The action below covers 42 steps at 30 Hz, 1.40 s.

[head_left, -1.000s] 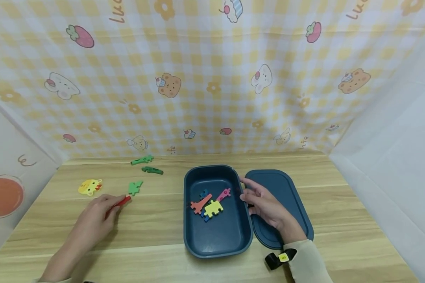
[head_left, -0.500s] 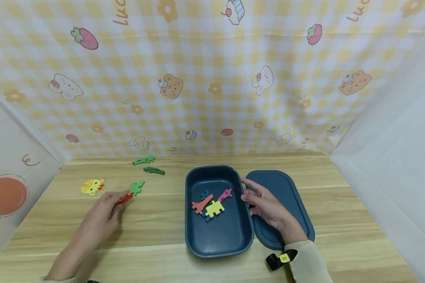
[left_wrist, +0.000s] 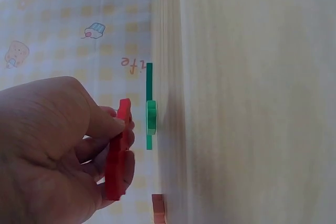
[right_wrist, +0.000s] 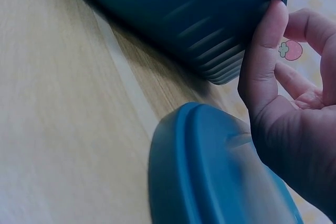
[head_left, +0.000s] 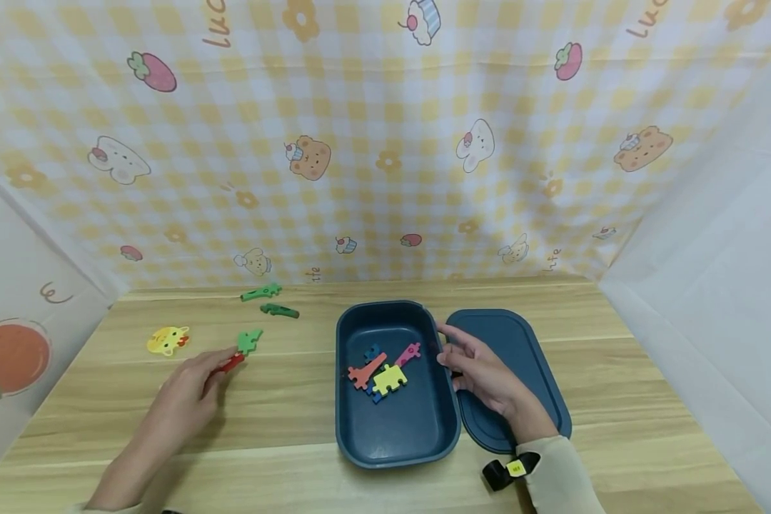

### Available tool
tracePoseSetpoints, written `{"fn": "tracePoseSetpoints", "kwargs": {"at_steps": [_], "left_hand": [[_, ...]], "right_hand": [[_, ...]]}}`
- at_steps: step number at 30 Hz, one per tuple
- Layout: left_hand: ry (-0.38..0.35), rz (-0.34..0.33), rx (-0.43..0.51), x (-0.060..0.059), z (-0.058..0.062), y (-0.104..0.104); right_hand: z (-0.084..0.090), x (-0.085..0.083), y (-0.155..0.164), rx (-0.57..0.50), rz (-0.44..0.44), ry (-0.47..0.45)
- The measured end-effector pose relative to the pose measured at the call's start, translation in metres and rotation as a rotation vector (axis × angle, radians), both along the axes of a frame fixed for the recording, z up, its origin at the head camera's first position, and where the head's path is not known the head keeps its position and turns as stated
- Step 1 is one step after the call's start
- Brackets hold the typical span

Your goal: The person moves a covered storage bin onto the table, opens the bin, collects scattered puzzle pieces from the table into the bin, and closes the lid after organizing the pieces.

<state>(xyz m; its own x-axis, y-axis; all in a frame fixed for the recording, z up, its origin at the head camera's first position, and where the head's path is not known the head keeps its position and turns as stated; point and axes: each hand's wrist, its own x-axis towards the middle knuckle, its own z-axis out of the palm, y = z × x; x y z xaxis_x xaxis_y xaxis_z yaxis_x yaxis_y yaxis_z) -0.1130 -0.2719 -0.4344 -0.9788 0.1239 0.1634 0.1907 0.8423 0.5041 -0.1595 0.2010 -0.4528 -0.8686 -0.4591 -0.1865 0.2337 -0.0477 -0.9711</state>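
Red puzzle piece (head_left: 233, 363) is over on the left side of the table (head_left: 283, 471), pinched in the left hand (head_left: 185, 389) and held just clear of the wood, right beside a light green piece (head_left: 249, 342). That arm slants up from the bottom left, back of the hand facing up, fingers reaching forward. The left wrist view shows the thumb laid along one face of the piece, with the other fingers curled in behind it. Meanwhile the right hand (head_left: 485, 375) has its fingertips up against the right side of the blue box (head_left: 388, 435), wrist over the lid (head_left: 520, 343), forearm angled in from the bottom right. Honestly can't tell if it's actually pinching that wall or just resting there.
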Motion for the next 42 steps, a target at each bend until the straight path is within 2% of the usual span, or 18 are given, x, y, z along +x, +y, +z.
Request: {"fn": "tracePoseSetpoints", "kwargs": {"at_steps": [9,16,38,42], "left_hand": [[-0.020,0.032,0.034,0.0013,0.0021,0.0023],[-0.022,0.088,0.000,0.0026,0.0027,0.0030],[0.007,0.055,-0.036,0.0018,0.0031,0.0053],[0.038,0.050,-0.029,0.0031,0.0039,0.0073]], "right_hand": [[-0.0002,-0.0001,-0.0001,0.016,-0.012,-0.006],[-0.0004,-0.0010,-0.0012,0.035,-0.017,-0.011],[0.0004,-0.0003,-0.0004,0.014,-0.019,-0.015],[0.0009,-0.0002,-0.0002,0.013,-0.019,-0.015]]}}
